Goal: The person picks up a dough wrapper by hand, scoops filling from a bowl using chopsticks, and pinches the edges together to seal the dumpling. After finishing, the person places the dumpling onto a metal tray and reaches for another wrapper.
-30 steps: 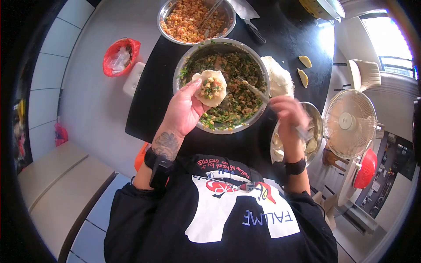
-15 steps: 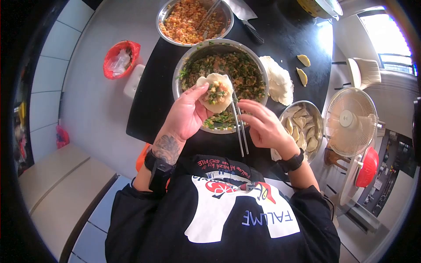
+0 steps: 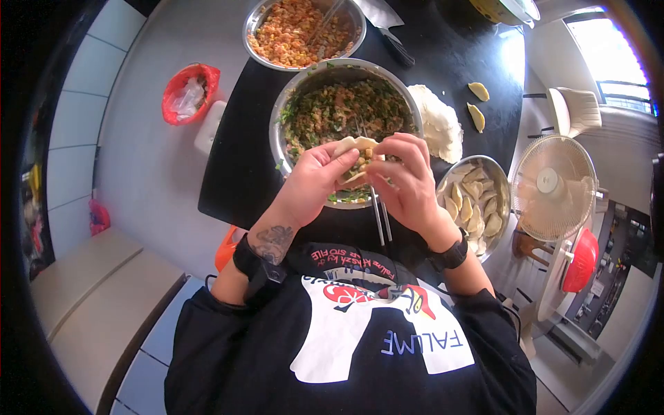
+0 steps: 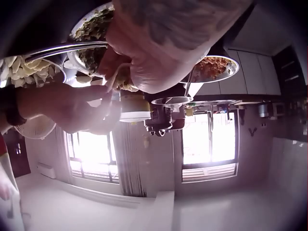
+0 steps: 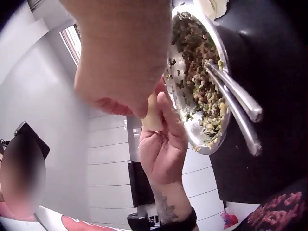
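Above the large steel bowl of green-flecked filling, both hands hold one round dumpling wrapper, its edges curving up around a mound of filling. My left hand grips its left side, thumb on top. At the opposite edge, my right hand pinches the dough between thumb and fingers. The right wrist view shows the pale wrapper between the two hands. A pair of metal chopsticks leans on the bowl's rim, tips in the filling.
Finished dumplings fill a steel bowl at the right. A stack of wrappers lies beside the big bowl, with two yellowish dumplings farther right. Behind stand a bowl of orange filling and a cleaver.
My right hand has put the chopsticks down against the bowl's rim and moved left to the wrapper. The wrapper, flat and open before, now bends upward between both hands.
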Demonstrator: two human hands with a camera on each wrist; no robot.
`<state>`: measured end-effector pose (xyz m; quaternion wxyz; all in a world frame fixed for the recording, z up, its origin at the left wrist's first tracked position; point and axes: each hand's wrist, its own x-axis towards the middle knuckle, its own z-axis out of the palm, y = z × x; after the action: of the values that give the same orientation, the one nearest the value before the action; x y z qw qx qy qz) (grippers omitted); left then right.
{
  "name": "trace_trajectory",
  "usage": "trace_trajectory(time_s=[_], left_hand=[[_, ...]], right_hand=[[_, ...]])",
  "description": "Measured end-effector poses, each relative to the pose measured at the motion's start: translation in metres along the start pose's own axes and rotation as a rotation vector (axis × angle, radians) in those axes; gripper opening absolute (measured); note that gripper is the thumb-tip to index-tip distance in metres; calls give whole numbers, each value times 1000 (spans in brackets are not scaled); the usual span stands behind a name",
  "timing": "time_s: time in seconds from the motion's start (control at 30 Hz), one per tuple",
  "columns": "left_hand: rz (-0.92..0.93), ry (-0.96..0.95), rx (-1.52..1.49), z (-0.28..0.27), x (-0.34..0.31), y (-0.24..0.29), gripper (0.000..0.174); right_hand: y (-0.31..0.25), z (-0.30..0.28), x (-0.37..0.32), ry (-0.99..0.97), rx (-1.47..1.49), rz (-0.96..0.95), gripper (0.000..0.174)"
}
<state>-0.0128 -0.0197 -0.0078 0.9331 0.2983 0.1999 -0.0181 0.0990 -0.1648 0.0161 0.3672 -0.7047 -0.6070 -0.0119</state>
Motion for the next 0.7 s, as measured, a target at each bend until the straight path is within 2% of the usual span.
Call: trace_trajectory(time_s=[0.03,0.1,0.17,0.2,0.27,0.4,0.47,0.6,0.7], left_hand=[[39,-13,72,1,0,1,27],[77,-26,143,2,0,3,27],[153,-42,383,1,0,8,30],[152,-41,383,1,-1,10,30],[169,-71,521,1,-3,15,30],[195,-84,552,4,-5,19,33],[63,-91,225,10,-8,22,36],[125,-187,267,8,-9,18,38],[171,-226,422,6,-9,17,38]], right_hand=[[0,1,1,31,52,73,21],[-2,1,6,31,56,82,21],[-4,1,10,57,112,140,18],[-6,1,11,56,112,141,18],[-10,4,13,111,252,234,15],[-11,4,17,121,285,249,13],[-11,4,18,133,275,269,12],[-12,4,19,153,258,273,12],[-11,5,19,190,277,256,13]])
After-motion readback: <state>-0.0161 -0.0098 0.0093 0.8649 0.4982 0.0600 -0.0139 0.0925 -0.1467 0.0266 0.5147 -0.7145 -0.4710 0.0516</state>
